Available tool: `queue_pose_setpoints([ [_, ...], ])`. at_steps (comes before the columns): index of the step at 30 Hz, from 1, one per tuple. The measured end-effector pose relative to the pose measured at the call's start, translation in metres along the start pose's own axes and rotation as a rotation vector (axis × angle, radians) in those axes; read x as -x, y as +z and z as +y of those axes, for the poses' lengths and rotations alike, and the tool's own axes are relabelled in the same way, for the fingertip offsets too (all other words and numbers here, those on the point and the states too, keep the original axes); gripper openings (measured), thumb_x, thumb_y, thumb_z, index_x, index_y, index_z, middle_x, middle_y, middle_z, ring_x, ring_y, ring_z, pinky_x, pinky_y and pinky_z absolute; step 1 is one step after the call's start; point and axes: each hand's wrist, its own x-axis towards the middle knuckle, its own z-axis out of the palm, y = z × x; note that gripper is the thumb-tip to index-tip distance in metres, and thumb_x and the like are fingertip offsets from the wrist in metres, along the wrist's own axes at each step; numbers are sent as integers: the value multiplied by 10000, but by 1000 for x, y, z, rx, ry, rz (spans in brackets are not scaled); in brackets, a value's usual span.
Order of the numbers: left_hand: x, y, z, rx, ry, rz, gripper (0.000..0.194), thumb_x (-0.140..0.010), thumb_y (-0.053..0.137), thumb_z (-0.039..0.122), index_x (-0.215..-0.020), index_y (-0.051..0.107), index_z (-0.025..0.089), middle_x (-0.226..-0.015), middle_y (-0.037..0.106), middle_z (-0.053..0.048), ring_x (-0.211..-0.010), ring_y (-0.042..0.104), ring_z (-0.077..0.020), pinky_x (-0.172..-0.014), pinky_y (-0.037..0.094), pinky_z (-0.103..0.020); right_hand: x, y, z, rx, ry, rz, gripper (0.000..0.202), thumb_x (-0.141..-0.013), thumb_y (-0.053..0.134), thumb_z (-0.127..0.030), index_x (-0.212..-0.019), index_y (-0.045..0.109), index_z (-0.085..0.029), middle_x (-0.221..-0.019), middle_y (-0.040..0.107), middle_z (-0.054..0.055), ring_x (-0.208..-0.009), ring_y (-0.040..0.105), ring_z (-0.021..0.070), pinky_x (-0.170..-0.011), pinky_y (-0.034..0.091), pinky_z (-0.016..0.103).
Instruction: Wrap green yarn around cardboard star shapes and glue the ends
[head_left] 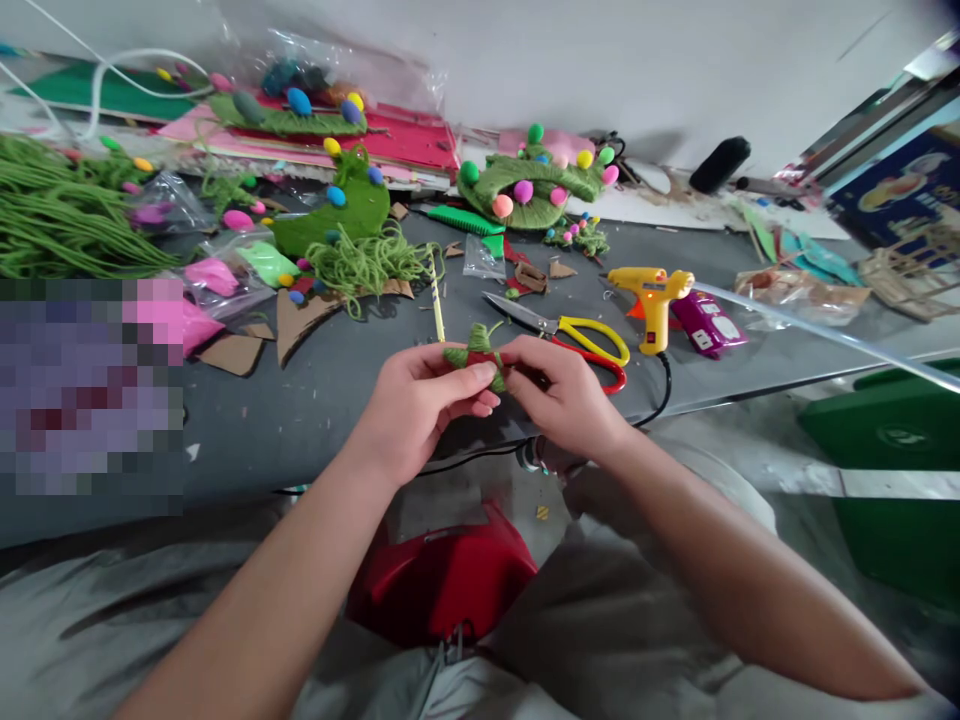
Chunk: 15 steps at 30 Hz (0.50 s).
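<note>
A small star-like piece (478,343), partly wrapped in green yarn and with red showing, is held between both hands near the table's front edge. My left hand (420,400) pinches it from the left, thumb on its red face. Closed on its right side is my right hand (559,390), fingertips at the yarn. Just beyond the hands lie scissors (592,340) with yellow and red handles, a pencil-like stick (436,300) and a yellow glue gun (652,300). A tangle of green yarn (367,262) rests farther back.
Green yarn-wrapped shapes with colored balls (532,185) stand at the back. Cardboard scraps (300,320) and a pink bag (176,315) lie left. A purple packet (712,322) sits right of the glue gun, a green bin (892,440) beyond the table edge, a red stool (442,580) below.
</note>
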Motion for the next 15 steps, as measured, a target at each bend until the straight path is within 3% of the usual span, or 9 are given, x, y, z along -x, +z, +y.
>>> queue_pose_setpoints([
  [3, -2, 0, -2, -46, 76, 99, 114, -724, 857, 166, -817, 794, 144, -735, 730, -10, -611, 683, -89, -614, 582, -166, 2, 5, 0, 55, -11, -33, 141, -970, 525, -140, -909, 644, -181, -861, 654, 24, -802, 592, 146, -751, 476, 280],
  [7, -5, 0, -3, -264, 183, 209, 113, -742, 835, 220, -812, 776, 153, -741, 736, -16, -635, 698, -131, -668, 607, -239, 4, 1, -2, 203, -73, -83, 193, -992, 511, -150, -1080, 683, -155, -961, 677, 71, -874, 621, 173, -783, 491, 300],
  [11, -5, -3, -4, -579, 277, 192, 102, -796, 760, 257, -833, 765, 162, -760, 738, -36, -672, 700, -178, -648, 572, -272, 5, -6, -1, 361, -158, -126, 222, -1010, 491, -173, -1088, 696, -142, -1018, 695, 112, -925, 625, 215, -815, 503, 344],
  [15, -4, -8, -5, -767, 250, 144, 117, -806, 727, 293, -808, 753, 179, -757, 736, -55, -694, 676, -204, -640, 527, -292, 3, -10, 0, 439, -225, -167, 238, -1014, 472, -185, -1048, 702, -139, -972, 692, 118, -884, 596, 227, -779, 500, 360],
])
